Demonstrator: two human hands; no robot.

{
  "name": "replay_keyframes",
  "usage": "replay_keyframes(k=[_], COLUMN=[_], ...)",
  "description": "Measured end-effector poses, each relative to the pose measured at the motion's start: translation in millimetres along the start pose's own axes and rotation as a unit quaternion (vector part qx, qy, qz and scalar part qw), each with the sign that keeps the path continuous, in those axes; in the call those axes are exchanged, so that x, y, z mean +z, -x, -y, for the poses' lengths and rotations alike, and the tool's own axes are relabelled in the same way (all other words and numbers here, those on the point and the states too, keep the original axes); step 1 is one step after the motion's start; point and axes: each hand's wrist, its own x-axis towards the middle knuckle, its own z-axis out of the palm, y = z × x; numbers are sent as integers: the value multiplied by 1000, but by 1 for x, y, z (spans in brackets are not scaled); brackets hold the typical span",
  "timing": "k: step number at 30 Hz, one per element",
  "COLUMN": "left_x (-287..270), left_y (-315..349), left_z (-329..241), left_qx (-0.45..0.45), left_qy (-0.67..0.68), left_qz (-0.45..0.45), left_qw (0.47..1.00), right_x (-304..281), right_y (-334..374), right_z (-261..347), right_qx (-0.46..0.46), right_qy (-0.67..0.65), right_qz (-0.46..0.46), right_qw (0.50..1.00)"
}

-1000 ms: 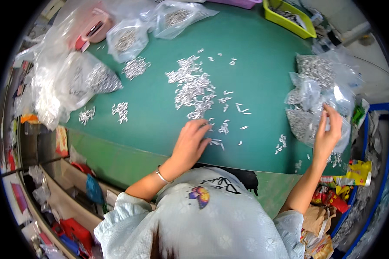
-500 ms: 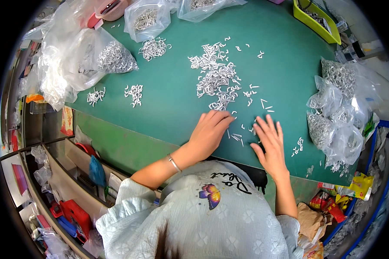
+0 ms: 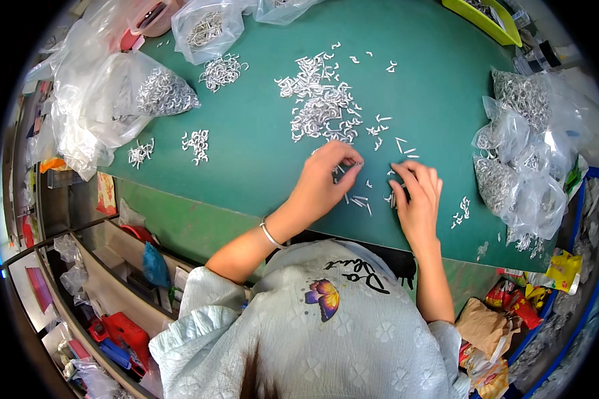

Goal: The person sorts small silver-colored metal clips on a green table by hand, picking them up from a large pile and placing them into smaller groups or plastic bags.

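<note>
My left hand [image 3: 318, 181] is at the near end of a pile of small curved silver metal pieces [image 3: 323, 114]. Its thumb and forefinger are pinched together; whatever is between them is too small to name. To its right, my right hand [image 3: 419, 203] hovers low over the green tabletop [image 3: 239, 173], fingers bent and thumb apart from the forefinger. A few small curved pieces lie by its fingertips. Between the hands are several short straight silver pins [image 3: 359, 201], and more pins [image 3: 406, 147] lie just beyond the right hand.
Clear plastic bags of metal pieces stand left [image 3: 163, 93] and right [image 3: 512, 166]. Small heaps [image 3: 196, 146] sit left, another [image 3: 461, 211] right. A bag of pins [image 3: 206, 28], a pink basket [image 3: 154, 18] and a yellow-green tray [image 3: 486, 20] are at the back.
My left hand has turned and closed into a pinch, slightly farther from me. My right hand's fingers, stretched out before, have bent inward. The whole view has shifted a little.
</note>
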Motion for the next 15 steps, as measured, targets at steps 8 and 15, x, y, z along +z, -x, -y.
replay_keyframes(k=[8,15], left_x=[-8,18], left_y=[5,-1], left_z=[8,-8], left_qx=[-232,50], left_qy=[607,-112], left_qz=[44,135], left_qw=[759,983], right_x=[-2,-21], right_y=[5,25], right_z=[-15,-30], right_qx=[201,311], right_qy=[-457,-613], right_qz=[-58,16], right_qw=[864,726])
